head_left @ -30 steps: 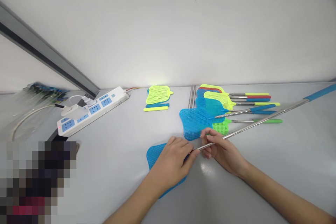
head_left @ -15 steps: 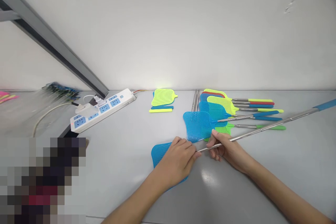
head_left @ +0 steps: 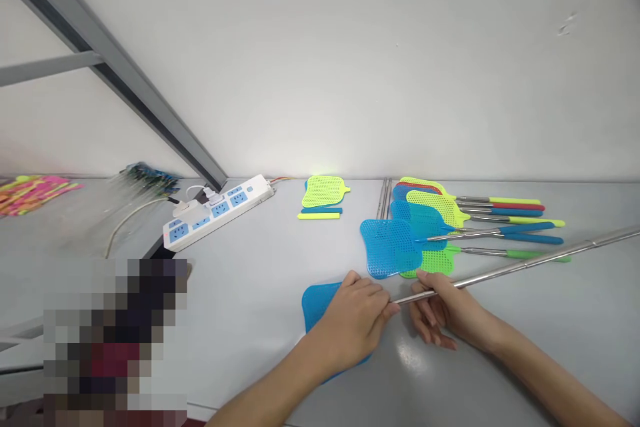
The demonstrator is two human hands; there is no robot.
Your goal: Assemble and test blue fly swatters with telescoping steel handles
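My left hand (head_left: 353, 320) is closed over the neck of a blue fly swatter (head_left: 316, 307), hiding much of its perforated head. From there its extended metal rod (head_left: 530, 263) slants up past the right edge, where its end is out of view. My right hand (head_left: 450, 310) holds the rod near the neck, thumb on top and the other fingers loosely curled below. Just beyond both hands lies a pile of swatters, with a blue one (head_left: 390, 250) on top, a green one (head_left: 435, 263) beneath and yellow ones (head_left: 425, 203) behind.
By the wall lie a loose yellow swatter head (head_left: 323, 192), a blue tube (head_left: 327, 211), a yellow tube (head_left: 320, 216) and thin metal rods (head_left: 384, 200). A power strip (head_left: 220, 210) with plugs stands left, near bagged items (head_left: 150, 179) and pink and orange pieces (head_left: 37, 193).
The view has shifted left, so more of the table's left side shows. The held swatter's blue grip has left the frame. My right hand's lower fingers have spread a little.
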